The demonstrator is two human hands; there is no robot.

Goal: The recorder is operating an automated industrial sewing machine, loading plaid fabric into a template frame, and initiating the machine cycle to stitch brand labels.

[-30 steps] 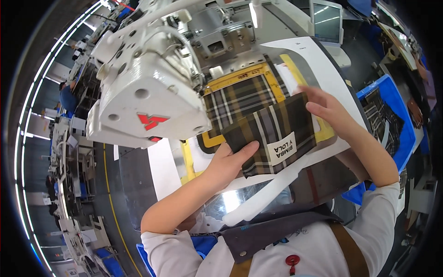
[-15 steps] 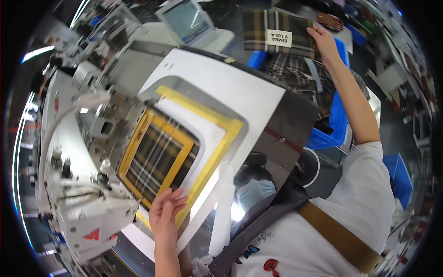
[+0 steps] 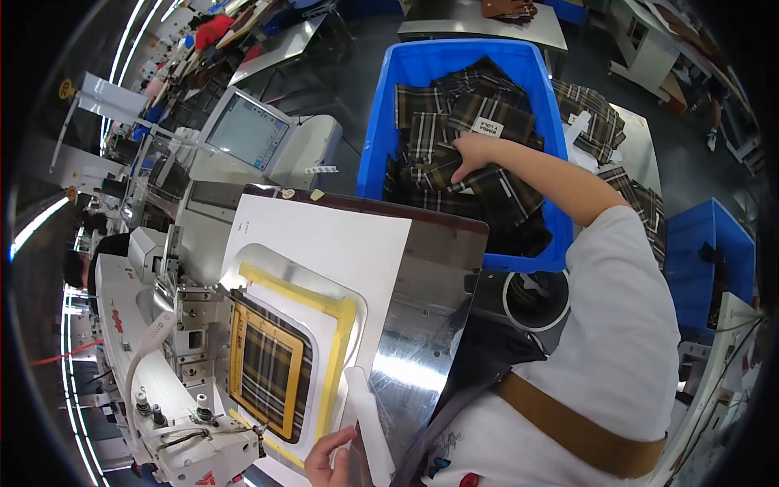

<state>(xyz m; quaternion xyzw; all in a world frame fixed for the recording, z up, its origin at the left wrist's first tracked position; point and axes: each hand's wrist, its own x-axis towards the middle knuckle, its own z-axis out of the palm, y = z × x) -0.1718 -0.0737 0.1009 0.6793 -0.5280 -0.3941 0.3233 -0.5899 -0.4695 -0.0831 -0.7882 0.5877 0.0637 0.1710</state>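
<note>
My right hand [image 3: 473,154] reaches into a blue bin [image 3: 371,138] at the upper middle. Its thumb and fingers are apart over a heap of brown, black and white plaid fabric pieces [image 3: 428,138]. Just beyond it lies a plaid piece with a white label [image 3: 487,127], and nothing shows clasped in the hand. At the lower edge, my left hand [image 3: 331,459] is loosely open and holds nothing, beside a white strip [image 3: 368,426]. Another plaid piece [image 3: 268,369] lies beneath a yellow frame [image 3: 297,381] at the white sewing machine [image 3: 207,446].
A screen panel [image 3: 246,134] stands behind the metal worktable [image 3: 418,341]. More plaid pieces [image 3: 592,109] lie on a side table right of the bin. A round container [image 3: 536,300] sits below the bin, and a second blue bin [image 3: 704,268] stands at far right.
My right hand has lowered the labelled plaid piece into the blue bin and let it go. My left hand has drawn back from the yellow frame toward the lower edge. The view has shifted.
</note>
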